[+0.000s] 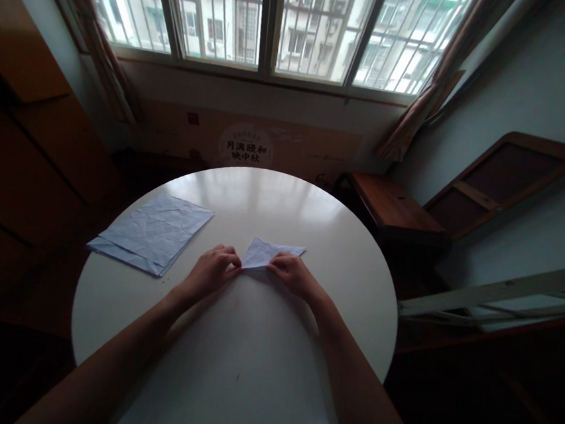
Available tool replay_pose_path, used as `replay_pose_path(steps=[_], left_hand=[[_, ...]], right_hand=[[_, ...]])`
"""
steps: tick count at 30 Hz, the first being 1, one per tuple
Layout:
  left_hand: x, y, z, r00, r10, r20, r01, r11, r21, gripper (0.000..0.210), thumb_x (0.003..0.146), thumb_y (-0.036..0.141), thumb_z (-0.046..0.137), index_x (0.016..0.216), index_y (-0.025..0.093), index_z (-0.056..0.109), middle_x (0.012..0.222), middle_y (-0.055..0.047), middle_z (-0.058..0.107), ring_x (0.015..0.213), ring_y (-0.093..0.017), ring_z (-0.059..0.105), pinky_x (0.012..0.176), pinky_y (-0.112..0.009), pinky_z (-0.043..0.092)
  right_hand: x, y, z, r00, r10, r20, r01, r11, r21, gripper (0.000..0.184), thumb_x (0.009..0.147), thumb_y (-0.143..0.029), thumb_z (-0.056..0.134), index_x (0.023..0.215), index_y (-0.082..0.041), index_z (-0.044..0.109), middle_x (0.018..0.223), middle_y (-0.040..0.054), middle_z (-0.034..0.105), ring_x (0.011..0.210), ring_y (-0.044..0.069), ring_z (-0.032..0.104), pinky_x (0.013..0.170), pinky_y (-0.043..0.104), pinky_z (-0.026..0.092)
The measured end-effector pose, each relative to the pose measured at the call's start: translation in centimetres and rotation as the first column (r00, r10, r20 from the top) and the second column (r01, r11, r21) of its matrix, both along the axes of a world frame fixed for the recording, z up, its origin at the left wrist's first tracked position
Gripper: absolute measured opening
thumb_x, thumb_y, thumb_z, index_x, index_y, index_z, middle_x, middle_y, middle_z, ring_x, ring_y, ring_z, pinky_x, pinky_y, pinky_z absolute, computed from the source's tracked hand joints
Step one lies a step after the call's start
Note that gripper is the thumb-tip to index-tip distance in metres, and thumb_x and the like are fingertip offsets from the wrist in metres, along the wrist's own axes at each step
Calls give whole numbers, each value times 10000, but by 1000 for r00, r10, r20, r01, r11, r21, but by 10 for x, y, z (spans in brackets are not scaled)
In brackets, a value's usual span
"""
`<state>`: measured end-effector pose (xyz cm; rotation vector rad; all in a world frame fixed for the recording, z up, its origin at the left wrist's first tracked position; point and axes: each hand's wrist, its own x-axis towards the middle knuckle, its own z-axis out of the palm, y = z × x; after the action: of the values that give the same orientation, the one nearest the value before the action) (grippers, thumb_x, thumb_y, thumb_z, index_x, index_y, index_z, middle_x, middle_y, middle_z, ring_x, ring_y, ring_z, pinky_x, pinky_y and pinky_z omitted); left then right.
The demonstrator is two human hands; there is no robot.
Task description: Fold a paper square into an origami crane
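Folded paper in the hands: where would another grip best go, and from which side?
Probably the far-right corner of the folded paper, coming from the far side: it tapers to a point beyond the right hand, while the left hand and right hand pinch the near edge.

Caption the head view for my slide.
Left hand and right hand pinch folded paper on a white table, creased sheets nearby.

Reads, well beyond the fingers (pixel 234 261), on the tan banner (pixel 246 143): "月满颐和" over "映中秋", in dark characters; carries smaller lettering too, too faint to make out.
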<state>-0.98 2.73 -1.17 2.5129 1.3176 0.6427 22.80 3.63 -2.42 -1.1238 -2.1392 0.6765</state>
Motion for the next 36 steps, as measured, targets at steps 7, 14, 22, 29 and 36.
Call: replay_pose_path(steps=[7,14,22,29,36], left_hand=[[-5,0,8,998,-68,-1,68,997,-30,122,802,128,577,797,202,674,855,-33,639,864,-183,554,771,-278,431],[2,5,-7,996,-85,35,84,996,11,94,849,266,606,826,205,674,858,-39,631,842,-178,543,757,-286,424],[5,9,-14,994,-103,-25,104,992,74,128,877,212,566,806,191,670,838,-44,620,805,-164,536,737,-279,422],[0,9,-12,995,-102,-11,102,994,36,102,865,226,584,819,192,668,837,-35,625,786,-158,553,736,-280,408],[3,6,-4,997,-75,12,76,997,-28,85,839,183,590,815,188,671,822,-35,645,803,-168,570,757,-292,402]], right_hand=[[-4,2,-4,996,-94,-11,93,995,-19,104,825,-202,616,857,-142,694,810,58,685,737,157,581,696,266,435],[-5,4,-8,997,-79,14,79,997,16,77,820,-161,600,816,-146,676,798,56,672,761,167,584,721,275,434],[-13,-1,-9,996,-42,75,31,990,139,57,803,-221,666,835,-178,686,813,41,672,814,175,587,787,298,414],[-13,1,-12,996,-45,83,33,991,131,103,839,-230,625,829,-172,709,805,51,673,784,168,602,737,273,430],[-12,2,-12,993,-78,89,68,992,105,92,834,-219,627,826,-177,709,808,50,699,784,169,623,757,279,447]])
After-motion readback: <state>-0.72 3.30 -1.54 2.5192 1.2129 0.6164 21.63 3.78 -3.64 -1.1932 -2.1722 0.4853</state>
